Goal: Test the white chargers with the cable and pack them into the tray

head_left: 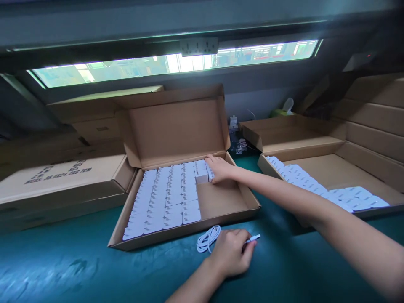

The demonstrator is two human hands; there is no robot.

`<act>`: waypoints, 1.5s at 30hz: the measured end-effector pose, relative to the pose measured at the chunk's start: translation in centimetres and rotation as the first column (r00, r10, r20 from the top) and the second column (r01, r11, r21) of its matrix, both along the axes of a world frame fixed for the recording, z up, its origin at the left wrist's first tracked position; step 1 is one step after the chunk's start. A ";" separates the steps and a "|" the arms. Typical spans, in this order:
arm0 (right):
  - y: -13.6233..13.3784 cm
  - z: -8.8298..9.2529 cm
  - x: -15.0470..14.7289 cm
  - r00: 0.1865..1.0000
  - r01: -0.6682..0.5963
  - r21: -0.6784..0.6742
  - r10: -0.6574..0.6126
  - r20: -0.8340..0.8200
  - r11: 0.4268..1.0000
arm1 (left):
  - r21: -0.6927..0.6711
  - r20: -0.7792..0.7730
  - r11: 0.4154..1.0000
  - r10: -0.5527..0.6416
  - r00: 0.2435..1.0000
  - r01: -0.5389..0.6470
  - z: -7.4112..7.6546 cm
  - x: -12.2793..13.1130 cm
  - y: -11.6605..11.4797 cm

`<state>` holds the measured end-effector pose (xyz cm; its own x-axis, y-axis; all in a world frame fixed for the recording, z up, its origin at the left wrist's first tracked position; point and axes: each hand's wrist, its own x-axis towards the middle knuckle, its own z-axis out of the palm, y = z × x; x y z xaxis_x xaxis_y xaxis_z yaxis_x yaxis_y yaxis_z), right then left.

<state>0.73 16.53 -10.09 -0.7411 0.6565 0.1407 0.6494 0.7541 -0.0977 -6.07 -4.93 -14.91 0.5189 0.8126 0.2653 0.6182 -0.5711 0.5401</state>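
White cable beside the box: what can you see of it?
The white cable is a thin, smooth cord gathered into a small, loose coil. It lies on the teal work surface beside the front of the cardboard box. The person's left hand grips it, and a slim white connector with a metal-looking tip pokes out past the fingers.

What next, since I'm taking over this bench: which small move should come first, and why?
Probably press the white power adapter under the right hand snugly against its neighbours in the cardboard tray. It seems to sit higher than the flat rows, and bare cardboard lies beside it. The left hand can keep holding the white cable.
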 end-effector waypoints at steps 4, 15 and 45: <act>-0.2 0.3 0.4 0.998 -0.068 0.039 0.067 0.015 0.997 | -0.009 0.001 1.000 0.002 1.000 -0.002 0.0 -0.1 0.1; -6.3 5.0 8.2 0.894 -0.106 0.011 0.100 -0.437 0.994 | -0.105 0.017 0.993 0.059 0.998 -0.056 0.1 -0.1 0.5; -19.4 0.8 18.2 0.984 -0.173 -0.413 0.142 -0.104 0.894 | -0.054 0.014 0.996 0.074 0.997 -0.073 0.1 0.1 0.8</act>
<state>18.96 -2.88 -9.25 -0.8381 0.5414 -0.0667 0.5057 0.7252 -0.4672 -5.95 -4.08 -14.83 0.4532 0.8618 0.2279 0.6487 -0.4942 0.5787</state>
